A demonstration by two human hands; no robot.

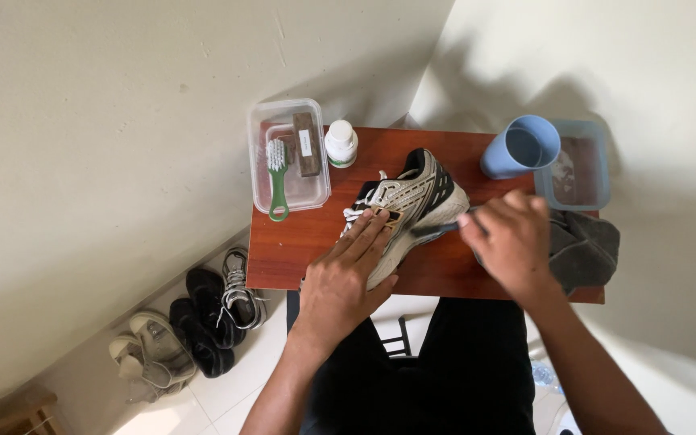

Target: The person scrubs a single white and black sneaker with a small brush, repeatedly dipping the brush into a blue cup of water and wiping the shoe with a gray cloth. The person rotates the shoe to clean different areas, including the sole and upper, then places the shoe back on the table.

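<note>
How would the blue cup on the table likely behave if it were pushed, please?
The blue cup stands upright near the wooden table edge, beside a blue container. Tall and narrow, it may tip rather than slide. It looks like light plastic, so probably unbreakable.

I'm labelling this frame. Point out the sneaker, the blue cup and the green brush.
sneaker point(416, 193), head view, on its mesh upper near the toe.
blue cup point(503, 161), head view, on its outer wall.
green brush point(278, 193), head view, on its handle, inside the clear container.
</note>
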